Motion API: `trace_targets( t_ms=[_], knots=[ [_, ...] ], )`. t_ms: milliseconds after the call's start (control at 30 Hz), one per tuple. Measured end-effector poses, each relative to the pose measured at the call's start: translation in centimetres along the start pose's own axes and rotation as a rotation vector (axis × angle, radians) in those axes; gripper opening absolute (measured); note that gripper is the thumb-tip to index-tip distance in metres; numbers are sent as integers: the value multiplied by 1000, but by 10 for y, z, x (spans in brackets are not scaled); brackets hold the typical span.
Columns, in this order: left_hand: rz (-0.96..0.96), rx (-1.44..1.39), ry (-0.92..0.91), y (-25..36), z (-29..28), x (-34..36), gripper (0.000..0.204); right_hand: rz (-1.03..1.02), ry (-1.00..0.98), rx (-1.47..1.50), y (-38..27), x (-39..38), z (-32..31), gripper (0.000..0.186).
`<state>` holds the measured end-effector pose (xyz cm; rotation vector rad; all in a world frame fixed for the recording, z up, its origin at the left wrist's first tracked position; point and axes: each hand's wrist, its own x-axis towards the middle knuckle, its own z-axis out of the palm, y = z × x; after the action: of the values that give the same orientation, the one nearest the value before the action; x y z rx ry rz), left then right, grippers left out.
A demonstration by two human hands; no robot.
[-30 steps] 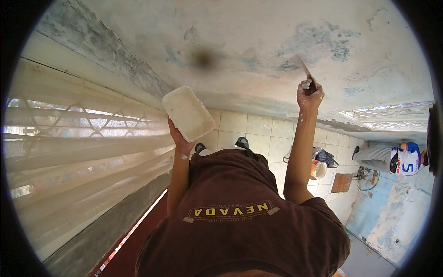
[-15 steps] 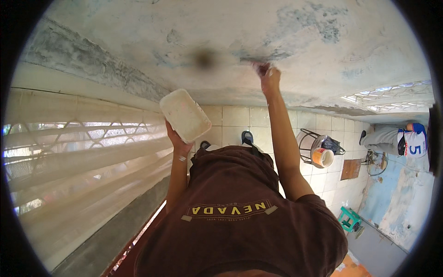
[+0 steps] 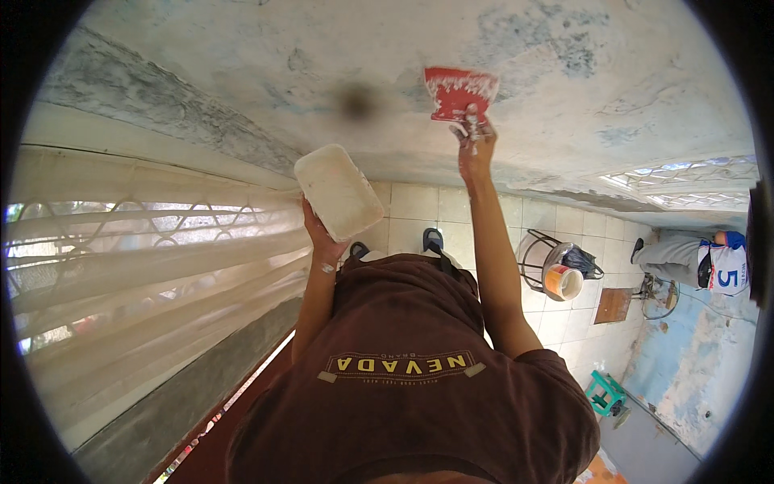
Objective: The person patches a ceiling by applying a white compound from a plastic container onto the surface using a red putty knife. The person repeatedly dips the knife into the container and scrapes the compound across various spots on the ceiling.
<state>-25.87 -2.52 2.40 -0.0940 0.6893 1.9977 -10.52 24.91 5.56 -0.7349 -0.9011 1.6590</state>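
Observation:
My right hand [image 3: 476,145] grips a red putty spreader [image 3: 461,93] with a wide blade, smeared with white putty. The spreader is against or close in front of the patchy white wall [image 3: 387,48]; I cannot tell if it touches. White smears mark the fingers of that hand. My left hand [image 3: 324,240] holds a white rectangular plastic tub [image 3: 339,192] at its near left side, close to the wall. What the tub holds, if anything, cannot be made out.
Sheer curtains [image 3: 161,258] hang over a window on the left. To the right, an orange-and-white bucket [image 3: 568,282] and a black bag [image 3: 579,260] sit on a round stool [image 3: 528,262]. Beyond are a green plastic stool [image 3: 606,394] and another person [image 3: 701,262] near the far wall.
My right hand has turned, and the spreader's red face has come into view, higher on the wall. My left hand and the tub have shifted slightly right.

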Motion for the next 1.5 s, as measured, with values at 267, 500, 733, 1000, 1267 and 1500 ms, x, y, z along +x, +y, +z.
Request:
trace_targets(
  t_ms=[267,500,733,1000,1267,1500],
  knots=[
    [1,-62,-4,6,-3,-9,60,349,275,-54,161,2,-163,17],
    [-35,-89,-44,-6,2,0,58,136,67,-95,117,22,-172,46],
    [-40,-58,-36,-23,10,-1,55,-63,181,233,-132,27,-21,26],
    [-8,-11,-5,-50,4,3,54,-48,32,106,-80,11,-60,22],
    [33,4,-19,-64,32,-12,54,341,114,-142,102,31,-214,31],
    [54,-26,-24,-86,50,-20,59,583,229,-11,116,13,-240,30]
  ],
)
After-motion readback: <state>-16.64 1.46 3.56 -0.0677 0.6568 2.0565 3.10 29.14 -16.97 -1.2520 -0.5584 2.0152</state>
